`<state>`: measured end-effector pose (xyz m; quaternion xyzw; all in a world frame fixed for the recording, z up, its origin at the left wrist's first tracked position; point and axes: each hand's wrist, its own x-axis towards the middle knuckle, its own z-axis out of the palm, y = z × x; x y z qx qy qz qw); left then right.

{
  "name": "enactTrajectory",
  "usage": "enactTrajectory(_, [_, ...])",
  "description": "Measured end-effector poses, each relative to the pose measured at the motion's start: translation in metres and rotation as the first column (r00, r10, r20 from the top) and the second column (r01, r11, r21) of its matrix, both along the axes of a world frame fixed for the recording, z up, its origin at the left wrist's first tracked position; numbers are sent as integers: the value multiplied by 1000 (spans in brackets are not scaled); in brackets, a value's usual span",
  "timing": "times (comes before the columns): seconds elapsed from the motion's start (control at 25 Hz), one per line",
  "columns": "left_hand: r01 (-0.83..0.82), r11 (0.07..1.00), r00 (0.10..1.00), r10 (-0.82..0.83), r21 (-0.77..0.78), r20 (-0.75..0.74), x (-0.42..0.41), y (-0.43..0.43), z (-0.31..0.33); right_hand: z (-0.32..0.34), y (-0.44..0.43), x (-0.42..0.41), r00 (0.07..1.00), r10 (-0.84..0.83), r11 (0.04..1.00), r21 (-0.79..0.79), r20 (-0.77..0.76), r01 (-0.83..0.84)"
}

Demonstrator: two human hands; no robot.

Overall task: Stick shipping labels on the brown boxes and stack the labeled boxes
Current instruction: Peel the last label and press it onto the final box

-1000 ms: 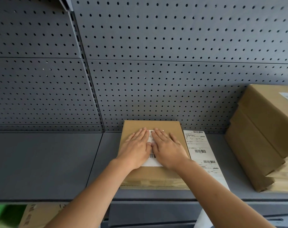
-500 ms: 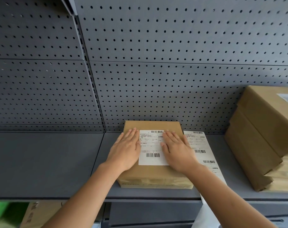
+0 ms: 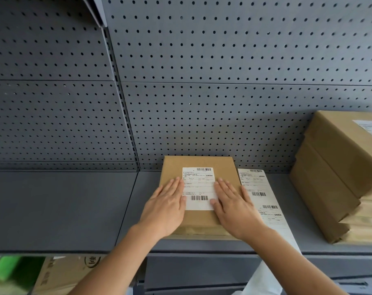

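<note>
A flat brown box [image 3: 198, 162] lies on the grey shelf [image 3: 63, 209], near the pegboard wall. A white shipping label [image 3: 198, 188] with barcodes sits flat on its top. My left hand [image 3: 167, 206] rests palm down on the box at the label's left edge, fingers straight and together. My right hand [image 3: 234, 206] lies palm down at the label's right edge in the same way. Neither hand holds anything. A strip of unused labels [image 3: 261, 199] lies just right of the box and hangs over the shelf's front edge.
A stack of brown boxes [image 3: 338, 177] stands at the right end of the shelf, the top one bearing a label [image 3: 370, 126]. Grey pegboard [image 3: 202, 81] backs the shelf. Below the shelf at the left are a cardboard carton [image 3: 59, 273] and something green [image 3: 6, 269].
My hands have slid apart from the label's middle to its left and right edges, uncovering the label. The box has stayed where it was.
</note>
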<state>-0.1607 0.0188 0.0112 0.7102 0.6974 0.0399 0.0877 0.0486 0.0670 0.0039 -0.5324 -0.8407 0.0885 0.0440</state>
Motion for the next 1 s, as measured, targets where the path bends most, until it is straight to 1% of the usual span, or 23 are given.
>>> enactTrajectory(0.08, [-46,999,999,46,-23,3,-8,-3,3,1,-1,13,998,-61,998,-24,14,62])
enactTrajectory(0.16, [-45,999,999,44,6,31,-5,-10,7,4,-6,15,998,-66,998,-16,-7,66])
enactTrajectory(0.2, [-15,999,998,13,34,55,1,-15,8,6,-12,11,999,-35,999,5,-30,35])
enactTrajectory(0.28, [82,995,993,-87,59,82,18,-31,9,9,-33,-2,995,89,996,37,-53,-87])
enactTrajectory(0.32, [130,990,989,-133,55,65,25,-39,8,9,-44,-8,988,142,989,36,-53,-141])
enactTrajectory(0.4, [174,984,985,-174,49,1,32,-49,2,5,-59,-14,981,187,982,26,-49,-186])
enactTrajectory(0.44, [163,986,987,-162,47,-13,31,-51,0,4,-61,-14,981,189,982,36,-44,-187])
enactTrajectory(0.52, [117,992,993,-117,44,10,27,-50,-2,-3,-59,-8,985,172,983,62,-23,-170])
enactTrajectory(0.64, [38,999,999,-38,28,18,12,-52,0,-10,-54,7,993,109,990,100,-46,-104])
enactTrajectory(0.72, [-28,1000,1000,28,3,-1,-4,-54,-2,-11,-52,22,998,37,996,82,-58,-32])
enactTrajectory(0.8, [-89,996,996,89,-15,1,-20,-56,-4,-9,-49,39,998,-50,998,41,-33,51])
enactTrajectory(0.88, [-153,987,985,156,-39,67,-32,-55,-7,-3,-47,54,990,-138,990,-13,-35,137])
enactTrajectory(0.92, [-194,979,970,201,-63,139,-36,-54,-8,0,-46,59,982,-174,984,-51,-73,171])
enactTrajectory(0.96, [-236,967,937,253,-95,240,-39,-52,-10,3,-44,62,969,-209,976,-98,-132,197])
enactTrajectory(1.0, [-281,950,876,311,-133,368,-41,-51,-11,5,-41,64,945,-248,963,-162,-215,216])
